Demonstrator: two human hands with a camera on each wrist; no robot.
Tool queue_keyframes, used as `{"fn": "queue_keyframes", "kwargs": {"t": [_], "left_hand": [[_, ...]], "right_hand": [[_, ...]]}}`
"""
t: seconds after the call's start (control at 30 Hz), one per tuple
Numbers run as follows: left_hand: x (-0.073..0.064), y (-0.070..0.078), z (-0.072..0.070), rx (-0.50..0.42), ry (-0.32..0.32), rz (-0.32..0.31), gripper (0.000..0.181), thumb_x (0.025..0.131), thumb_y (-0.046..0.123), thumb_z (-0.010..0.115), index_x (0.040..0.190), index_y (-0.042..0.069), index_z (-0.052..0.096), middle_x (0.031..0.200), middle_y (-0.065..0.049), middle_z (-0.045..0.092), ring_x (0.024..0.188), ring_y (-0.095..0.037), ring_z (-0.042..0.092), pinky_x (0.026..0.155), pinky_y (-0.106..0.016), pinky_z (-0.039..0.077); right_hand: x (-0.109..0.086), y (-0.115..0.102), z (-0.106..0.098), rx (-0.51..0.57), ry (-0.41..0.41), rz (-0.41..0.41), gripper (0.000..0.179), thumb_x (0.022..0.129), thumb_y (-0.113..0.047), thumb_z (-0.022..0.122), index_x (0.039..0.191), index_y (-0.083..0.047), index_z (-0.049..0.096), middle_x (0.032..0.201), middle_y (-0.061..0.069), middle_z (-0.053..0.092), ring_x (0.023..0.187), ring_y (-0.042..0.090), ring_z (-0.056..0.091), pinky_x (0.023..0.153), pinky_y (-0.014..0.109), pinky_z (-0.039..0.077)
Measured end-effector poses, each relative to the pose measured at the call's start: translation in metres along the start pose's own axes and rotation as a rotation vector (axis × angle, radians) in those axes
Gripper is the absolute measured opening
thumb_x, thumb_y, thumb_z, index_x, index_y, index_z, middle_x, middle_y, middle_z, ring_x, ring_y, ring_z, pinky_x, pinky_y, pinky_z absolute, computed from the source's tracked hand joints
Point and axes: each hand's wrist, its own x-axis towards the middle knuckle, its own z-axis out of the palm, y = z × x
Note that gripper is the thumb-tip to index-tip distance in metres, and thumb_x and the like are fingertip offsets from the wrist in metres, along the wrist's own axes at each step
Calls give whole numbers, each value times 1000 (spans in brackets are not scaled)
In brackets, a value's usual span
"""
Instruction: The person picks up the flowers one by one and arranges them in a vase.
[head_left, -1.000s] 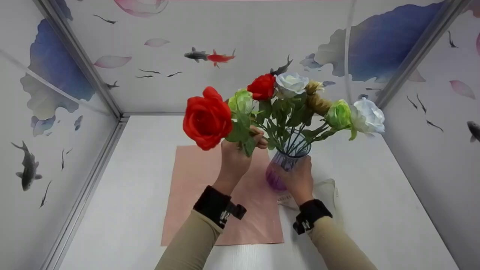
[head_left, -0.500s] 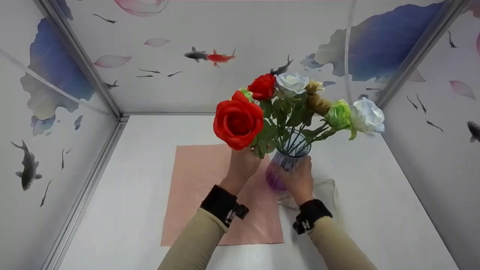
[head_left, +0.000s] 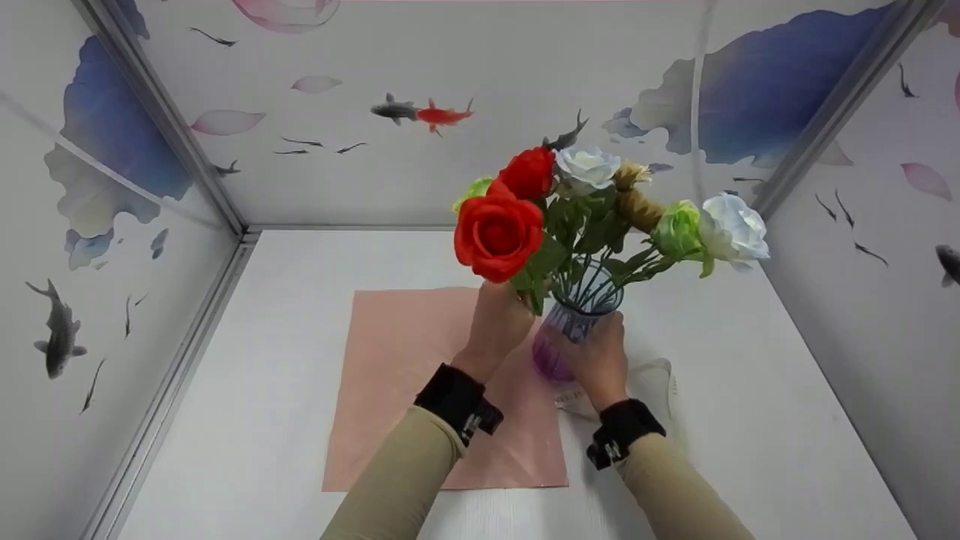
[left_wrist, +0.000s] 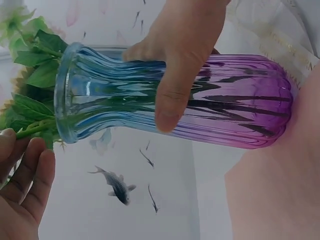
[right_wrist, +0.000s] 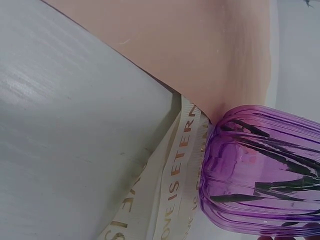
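My right hand (head_left: 602,356) grips the ribbed glass vase (head_left: 553,360), blue at the mouth and purple at the base, thumb across its side in the left wrist view. Dark stems show through the glass. At the vase's mouth, my left hand (head_left: 501,324) pinches a green stem (left_wrist: 35,129) between thumb and fingers. Above that hand a large red rose (head_left: 499,236) faces the head camera and hides its fingertips. Other artificial flowers fan out from the vase: another red rose (head_left: 529,172), a white rose (head_left: 587,166), a lime-green bloom (head_left: 677,229) and brownish flowers (head_left: 637,210).
A pink sheet (head_left: 420,390) lies flat on the white table (head_left: 225,390), left of the vase. Cream ribbon (right_wrist: 175,175) with gold lettering is bunched beside the vase's base. Printed panels (head_left: 315,172) with fish wall in the back and both sides.
My left hand has moved right, toward the vase, and the large red rose came with it, now overlapping the other flowers. My right hand and the vase have stayed in place.
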Motion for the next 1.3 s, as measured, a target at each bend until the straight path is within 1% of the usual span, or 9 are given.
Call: {"fn": "queue_keyframes", "kwargs": {"t": [0.13, 0.23, 0.43, 0.57, 0.8, 0.9, 1.07, 1.23, 1.3], "left_hand": [[-1, -6, 7, 11, -29, -46, 23, 99, 1, 62, 122, 3, 59, 104, -10, 65, 97, -19, 62, 95, -30, 54], [1, -8, 11, 62, -33, -93, 20, 100, 5, 64, 119, 4, 61, 100, -9, 68, 92, -19, 65, 90, -28, 55], [7, -9, 15, 146, -51, -228, 15, 100, 10, 66, 115, 8, 65, 106, -6, 70, 98, -17, 67, 87, -29, 54], [10, -9, 16, 182, -65, -255, 16, 100, 11, 66, 115, 8, 64, 109, -7, 70, 101, -19, 68, 85, -32, 55], [14, -8, 18, 188, -85, -300, 37, 101, 14, 65, 136, 8, 58, 113, -7, 68, 94, -17, 62, 83, -32, 52], [15, -9, 19, 198, -92, -312, 37, 101, 18, 66, 137, 9, 59, 115, -6, 68, 88, -17, 58, 78, -31, 49], [18, -12, 22, 221, -100, -335, 37, 100, 21, 68, 135, 12, 63, 123, -6, 67, 99, -18, 66, 80, -32, 56], [20, -12, 23, 162, -80, -384, 35, 98, 15, 69, 131, 7, 63, 119, -10, 67, 107, -21, 68, 88, -35, 57], [20, -11, 22, 105, -58, -375, 34, 97, 9, 67, 130, 4, 61, 114, -12, 68, 101, -21, 68, 86, -33, 56]], "right_hand": [[0, 0, 1, -6, 6, -13, 106, 76, -54, 87, 145, 1, 28, 136, 21, 47, 125, 35, 55, 106, 54, 47], [0, 0, 0, 0, 6, -16, 107, 76, -53, 87, 147, 1, 26, 137, 22, 47, 125, 35, 55, 106, 54, 47], [-1, 1, 0, 12, 1, -3, 115, 74, -56, 88, 150, 1, 23, 139, 22, 46, 125, 35, 55, 105, 54, 47], [-1, 0, 0, 19, -4, 9, 115, 72, -57, 88, 148, 1, 25, 138, 22, 46, 125, 36, 55, 105, 54, 47], [-1, 0, -1, 7, 18, -14, 109, 73, -54, 89, 144, 2, 28, 132, 22, 48, 120, 36, 57, 103, 53, 49], [-1, 0, -1, -19, 20, -42, 110, 75, -53, 88, 144, 7, 26, 133, 25, 46, 121, 37, 55, 104, 53, 48], [-1, 0, -2, -56, 10, -60, 114, 77, -57, 85, 144, 11, 24, 136, 31, 42, 125, 40, 50, 107, 53, 45], [-1, 0, -3, -57, 1, -50, 116, 76, -60, 85, 145, 11, 23, 139, 31, 41, 127, 39, 50, 109, 52, 43], [-1, 0, -2, -51, -2, -47, 117, 76, -60, 84, 146, 10, 22, 140, 30, 41, 128, 39, 49, 110, 52, 43]]}}
